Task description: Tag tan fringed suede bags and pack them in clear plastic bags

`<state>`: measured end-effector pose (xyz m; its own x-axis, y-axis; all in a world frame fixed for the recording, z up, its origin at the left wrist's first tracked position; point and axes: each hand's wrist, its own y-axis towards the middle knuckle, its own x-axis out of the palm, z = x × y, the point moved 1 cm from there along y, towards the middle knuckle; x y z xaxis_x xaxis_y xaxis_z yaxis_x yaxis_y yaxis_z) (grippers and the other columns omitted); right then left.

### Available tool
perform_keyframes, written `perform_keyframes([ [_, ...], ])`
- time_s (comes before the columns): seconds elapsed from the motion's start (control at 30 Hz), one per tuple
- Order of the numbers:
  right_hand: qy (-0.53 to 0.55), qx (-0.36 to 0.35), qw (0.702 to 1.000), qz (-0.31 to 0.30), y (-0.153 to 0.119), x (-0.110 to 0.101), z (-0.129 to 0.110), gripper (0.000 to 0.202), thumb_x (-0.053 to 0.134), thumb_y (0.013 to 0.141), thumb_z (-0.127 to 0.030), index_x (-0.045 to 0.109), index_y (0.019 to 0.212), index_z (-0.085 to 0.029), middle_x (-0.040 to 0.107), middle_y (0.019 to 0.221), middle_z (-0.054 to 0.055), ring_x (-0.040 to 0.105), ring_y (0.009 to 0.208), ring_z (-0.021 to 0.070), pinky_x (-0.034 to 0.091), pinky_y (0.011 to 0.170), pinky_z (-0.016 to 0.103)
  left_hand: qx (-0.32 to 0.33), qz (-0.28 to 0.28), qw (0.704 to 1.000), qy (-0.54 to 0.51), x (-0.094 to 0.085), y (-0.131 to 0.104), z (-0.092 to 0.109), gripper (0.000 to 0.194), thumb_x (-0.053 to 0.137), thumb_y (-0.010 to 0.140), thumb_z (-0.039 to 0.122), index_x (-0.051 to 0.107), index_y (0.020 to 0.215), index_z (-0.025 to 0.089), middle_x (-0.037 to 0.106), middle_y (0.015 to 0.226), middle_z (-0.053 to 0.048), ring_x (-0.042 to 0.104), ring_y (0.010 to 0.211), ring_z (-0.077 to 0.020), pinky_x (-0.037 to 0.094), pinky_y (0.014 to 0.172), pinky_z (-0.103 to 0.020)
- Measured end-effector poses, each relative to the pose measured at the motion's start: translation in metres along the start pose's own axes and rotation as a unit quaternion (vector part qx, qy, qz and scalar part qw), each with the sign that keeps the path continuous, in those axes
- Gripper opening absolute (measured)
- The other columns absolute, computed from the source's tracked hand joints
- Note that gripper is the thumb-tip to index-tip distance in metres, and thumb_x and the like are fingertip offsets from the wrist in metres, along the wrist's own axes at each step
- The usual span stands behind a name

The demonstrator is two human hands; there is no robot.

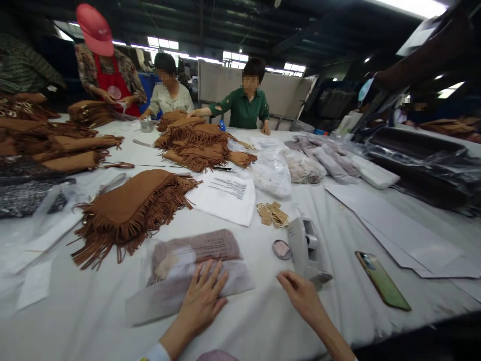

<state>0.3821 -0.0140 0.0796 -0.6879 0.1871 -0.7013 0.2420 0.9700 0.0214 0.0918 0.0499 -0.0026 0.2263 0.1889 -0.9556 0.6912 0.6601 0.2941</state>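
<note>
My left hand (203, 299) lies flat with fingers spread on a clear plastic bag (233, 281). Inside the bag is a folded brownish-mauve item (210, 245), with a pale patch and a tan tag at its left. My right hand (302, 296) is held above the white cloth, just in front of a grey tape dispenser (300, 245). Its fingers are curled together; whether something small is between them is hidden. Beside the dispenser sits a small round dish (281, 249) with a pinkish piece in it. Brown paper tags (273, 214) with strings lie behind.
A brown fringed bag (128, 200) lies at left, with more fringed bags (199, 140) beyond. A white printed plastic bag (229, 195), bagged items (304, 165), paper sheets (391, 225) and a green phone (383, 281) are around. Several people stand across the table (93, 311).
</note>
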Motion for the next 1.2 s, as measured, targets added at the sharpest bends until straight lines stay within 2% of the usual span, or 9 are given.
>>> perform_keyframes([
  [0.1, -0.052, -0.157, 0.975, -0.146, 0.037, 0.011, -0.053, 0.03, 0.045, 0.092, -0.038, 0.065, 0.08, -0.019, 0.068, 0.079, 0.004, 0.061, 0.073, 0.0161, 0.045, 0.07, 0.026, -0.008, 0.003, 1.0, -0.018, 0.001, 0.0, 0.0, 0.064, 0.048, 0.089, 0.05, 0.028, 0.146, 0.029, 0.027, 0.155, -0.009, 0.026, 0.139, -0.0325, 0.021, 0.111, -0.052],
  [0.2, -0.147, -0.287, 0.907, -0.269, 0.067, 0.026, -0.088, 0.026, 0.046, 0.093, -0.032, 0.067, 0.085, -0.02, 0.069, 0.081, 0.005, 0.061, 0.076, 0.0154, 0.044, 0.071, 0.024, -0.013, 0.006, 0.999, -0.033, 0.002, 0.0, -0.001, 0.066, 0.051, 0.088, 0.05, 0.027, 0.146, 0.029, 0.021, 0.157, -0.011, 0.026, 0.14, -0.0329, 0.022, 0.111, -0.051],
  [0.3, -0.238, -0.358, 0.837, -0.338, 0.088, 0.045, -0.106, 0.02, 0.052, 0.09, -0.029, 0.069, 0.084, -0.021, 0.071, 0.081, 0.004, 0.063, 0.076, 0.0157, 0.045, 0.069, 0.023, -0.018, 0.009, 0.999, -0.045, 0.002, 0.0, -0.001, 0.066, 0.052, 0.088, 0.048, 0.026, 0.146, 0.031, 0.016, 0.158, -0.012, 0.024, 0.141, -0.0336, 0.022, 0.111, -0.052],
  [0.37, -0.264, -0.363, 0.824, -0.346, 0.099, 0.061, -0.11, 0.013, 0.058, 0.084, -0.025, 0.069, 0.08, -0.021, 0.072, 0.079, 0.004, 0.064, 0.073, 0.0162, 0.045, 0.068, 0.023, -0.021, 0.01, 0.998, -0.054, 0.001, 0.0, -0.001, 0.067, 0.053, 0.088, 0.046, 0.024, 0.146, 0.033, 0.014, 0.158, -0.012, 0.022, 0.142, -0.0332, 0.021, 0.111, -0.052],
  [0.53, -0.315, -0.338, 0.827, -0.32, 0.112, 0.104, -0.106, 0.011, 0.064, 0.072, -0.018, 0.066, 0.062, -0.02, 0.07, 0.062, 0.004, 0.06, 0.054, 0.0167, 0.047, 0.058, 0.026, -0.025, 0.008, 0.996, -0.083, -0.003, 0.001, -0.003, 0.068, 0.054, 0.087, 0.047, 0.023, 0.146, 0.034, 0.013, 0.158, -0.013, 0.021, 0.142, -0.0327, 0.022, 0.111, -0.052],
  [0.7, -0.338, -0.31, 0.838, -0.295, 0.115, 0.13, -0.096, 0.009, 0.064, 0.071, -0.019, 0.067, 0.062, -0.019, 0.07, 0.06, 0.007, 0.061, 0.053, 0.018, 0.05, 0.059, 0.029, -0.027, 0.006, 0.994, -0.103, -0.004, 0.001, -0.005, 0.066, 0.052, 0.088, 0.051, 0.025, 0.146, 0.035, 0.015, 0.158, -0.012, 0.022, 0.142, -0.0323, 0.024, 0.111, -0.051],
  [0.8, -0.335, -0.293, 0.848, -0.289, 0.119, 0.132, -0.093, 0.001, 0.068, 0.07, -0.019, 0.068, 0.069, -0.018, 0.071, 0.067, 0.009, 0.065, 0.061, 0.0202, 0.05, 0.065, 0.029, -0.028, 0.003, 0.993, -0.111, -0.002, 0.001, -0.005, 0.066, 0.053, 0.087, 0.051, 0.025, 0.146, 0.035, 0.014, 0.158, -0.011, 0.02, 0.143, -0.0321, 0.023, 0.111, -0.052],
  [1.03, -0.305, -0.235, 0.888, -0.252, 0.146, 0.115, -0.095, 0.053, 0.085, 0.055, -0.036, 0.062, 0.099, -0.018, 0.069, 0.076, 0.006, 0.065, 0.071, 0.0248, 0.047, 0.062, 0.029, -0.023, 0.006, 0.992, -0.124, 0.001, 0.002, -0.008, 0.064, 0.052, 0.088, 0.05, 0.028, 0.145, 0.035, 0.01, 0.159, -0.011, 0.02, 0.142, -0.0336, 0.016, 0.113, -0.053],
  [1.2, -0.16, -0.175, 0.955, -0.181, 0.112, 0.115, -0.109, 0.026, 0.051, 0.089, -0.044, 0.059, 0.093, -0.02, 0.066, 0.072, 0.002, 0.062, 0.066, 0.0177, 0.045, 0.061, 0.026, -0.023, -0.011, 0.99, -0.136, -0.009, 0.009, -0.011, 0.063, 0.052, 0.087, 0.053, 0.031, 0.143, 0.035, 0.014, 0.158, -0.011, 0.02, 0.142, -0.0349, 0.022, 0.111, -0.055],
])
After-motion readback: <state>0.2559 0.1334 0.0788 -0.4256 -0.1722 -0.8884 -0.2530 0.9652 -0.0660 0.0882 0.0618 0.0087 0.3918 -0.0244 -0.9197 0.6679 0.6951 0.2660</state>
